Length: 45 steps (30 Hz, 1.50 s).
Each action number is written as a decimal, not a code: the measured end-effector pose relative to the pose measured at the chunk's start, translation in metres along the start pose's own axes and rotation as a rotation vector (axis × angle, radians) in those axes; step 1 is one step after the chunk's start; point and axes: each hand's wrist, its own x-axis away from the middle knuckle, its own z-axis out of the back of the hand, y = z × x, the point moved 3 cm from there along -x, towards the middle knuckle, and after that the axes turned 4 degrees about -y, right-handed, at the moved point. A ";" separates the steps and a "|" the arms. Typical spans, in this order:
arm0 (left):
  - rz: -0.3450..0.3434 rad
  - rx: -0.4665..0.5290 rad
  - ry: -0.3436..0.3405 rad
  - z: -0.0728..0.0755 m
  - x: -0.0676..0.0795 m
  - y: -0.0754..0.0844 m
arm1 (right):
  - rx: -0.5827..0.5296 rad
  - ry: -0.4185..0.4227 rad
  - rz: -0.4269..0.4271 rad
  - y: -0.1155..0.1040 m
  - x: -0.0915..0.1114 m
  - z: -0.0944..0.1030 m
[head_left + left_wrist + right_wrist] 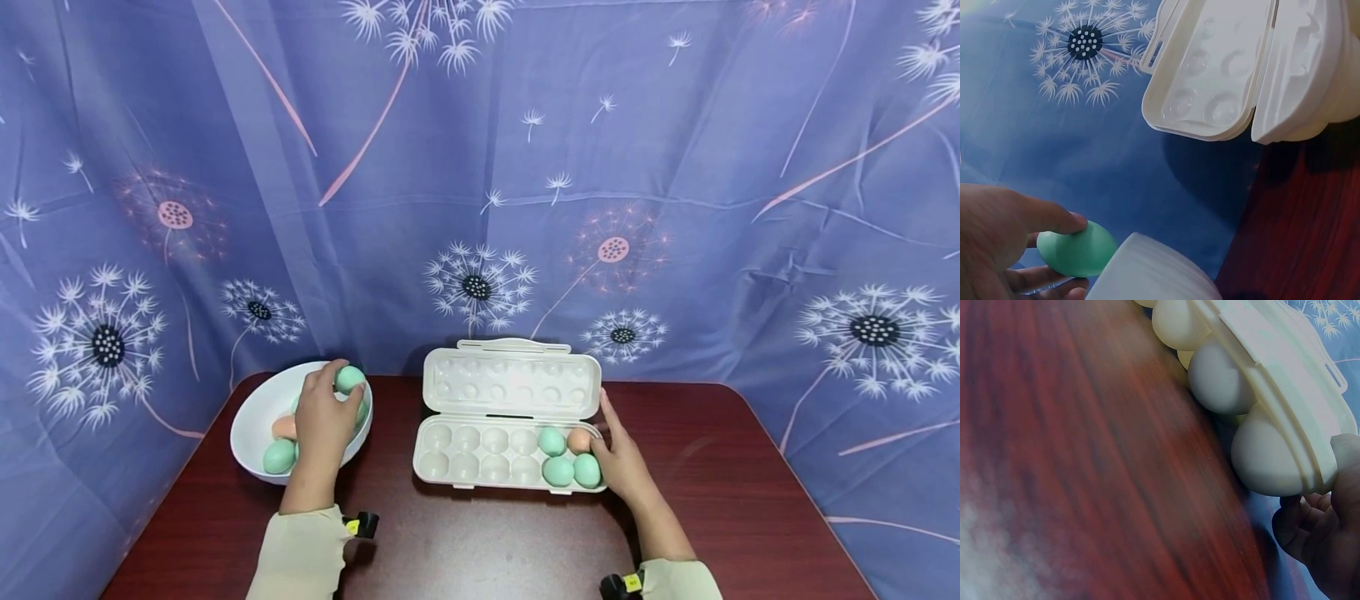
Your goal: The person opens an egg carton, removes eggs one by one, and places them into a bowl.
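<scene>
- The left hand [322, 425] is grasping a green egg [350, 379] in its fingers, holding it by the far right rim of the white bowl [249, 417].
- An orange egg [284, 428] and other green eggs [279, 457] are lying in the bowl.
- The right hand [624, 461] is gripping the open carton [480, 454] with its fingers at the right end.
- Four eggs [558, 472] are sitting in its rightmost cells.

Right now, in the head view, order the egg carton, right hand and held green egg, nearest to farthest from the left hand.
1. Green egg: pinched in the left hand.
2. Egg carton: to that hand's right.
3. Right hand: at the carton's right end.
</scene>
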 end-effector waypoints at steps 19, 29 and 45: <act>0.068 -0.062 -0.158 -0.003 -0.003 -0.011 | 0.000 -0.008 -0.007 -0.001 0.001 0.002; 0.058 -0.080 -0.200 -0.006 -0.003 -0.015 | 0.021 -0.013 -0.013 -0.001 0.000 0.001; 0.050 -0.138 -0.292 -0.010 -0.003 -0.021 | 0.017 -0.008 0.006 0.000 0.001 0.002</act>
